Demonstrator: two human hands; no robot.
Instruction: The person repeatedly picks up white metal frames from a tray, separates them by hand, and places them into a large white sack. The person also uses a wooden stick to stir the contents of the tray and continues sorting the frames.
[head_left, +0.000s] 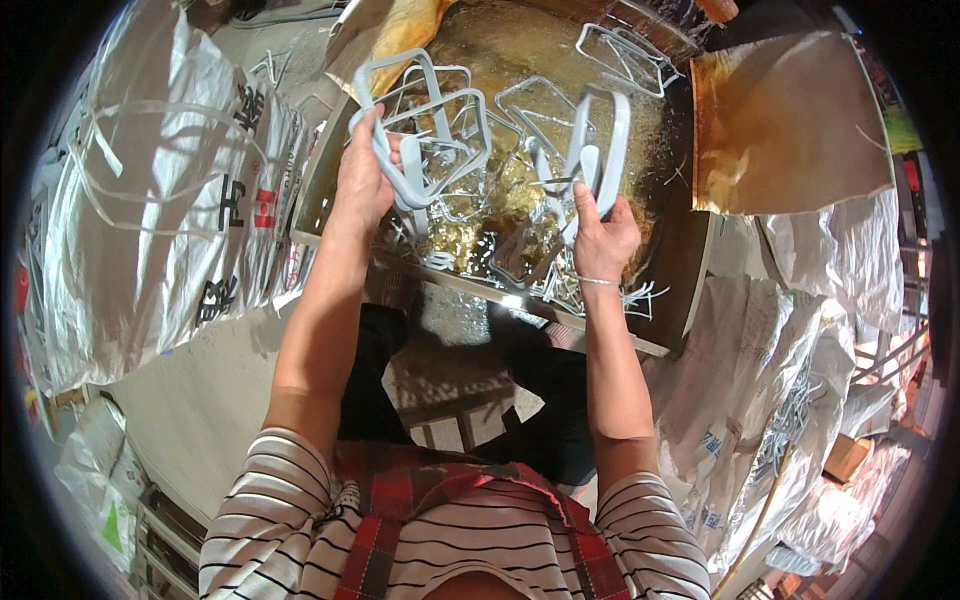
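Note:
In front of me is a tub (694, 285) of shallow, brownish water (487, 45). Over its left part, my left hand (361, 176) grips light grey rectangular plastic frames (411, 196) with rounded corners. My right hand (606, 238) is closed around another grey frame (618, 142), held upright over the right part of the water. A thin dark strip, perhaps a blade (553, 181), sticks out leftward by the right thumb; its handle is hidden. More grey frames (536, 90) lie in the water between and beyond my hands.
Thin pale scraps (559, 289) pile up along the tub's near edge. A frame (626, 56) rests in the far right corner. Stained brown sheets (787, 135) hang over the tub's sides. White woven sacks (165, 225) stand at left, others (742, 360) at right.

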